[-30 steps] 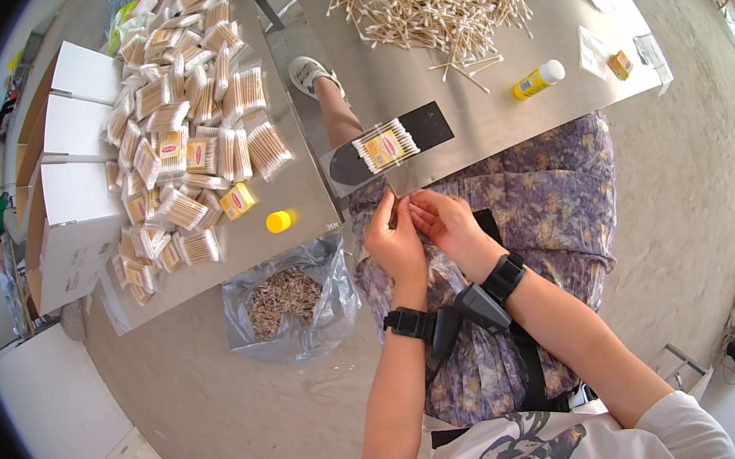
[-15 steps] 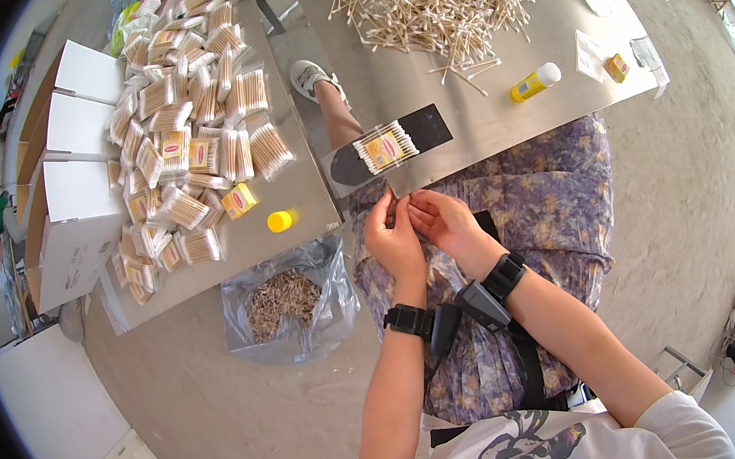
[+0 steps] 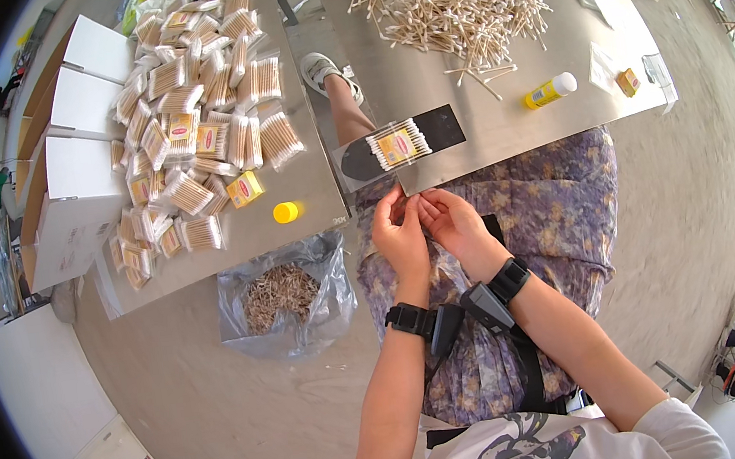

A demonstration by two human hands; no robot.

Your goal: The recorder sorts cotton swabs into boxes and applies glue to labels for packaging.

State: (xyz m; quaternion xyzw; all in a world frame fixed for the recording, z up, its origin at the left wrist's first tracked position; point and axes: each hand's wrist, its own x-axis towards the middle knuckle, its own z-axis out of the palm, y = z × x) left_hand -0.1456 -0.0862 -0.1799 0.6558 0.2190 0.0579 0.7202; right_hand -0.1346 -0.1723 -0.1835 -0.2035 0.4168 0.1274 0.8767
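Note:
My left hand (image 3: 400,236) and my right hand (image 3: 456,226) meet over my lap, just off the near table edge. The fingers of both are pinched together, fingertips almost touching. Whatever lies between them is too small or hidden to make out. Just beyond the fingertips, a row of cotton swabs (image 3: 419,135) with a yellow card (image 3: 397,147) on it rests on a black strip with a rounded end (image 3: 444,126). A clear plastic sleeve seems to cover the strip's left end, which sticks out past the table's corner.
A heap of loose cotton swabs (image 3: 459,3) covers the far table. A yellow glue stick (image 3: 551,91) and a small yellow box (image 3: 627,82) lie to the right. Bagged swabs (image 3: 181,133), a yellow cap (image 3: 286,212) and white cartons (image 3: 89,167) are left. Below sits a clear bag of swabs (image 3: 282,297).
The whole view has shifted slightly, so the tables appear a little further right. Both hands stay pinched together at nearly the same spot.

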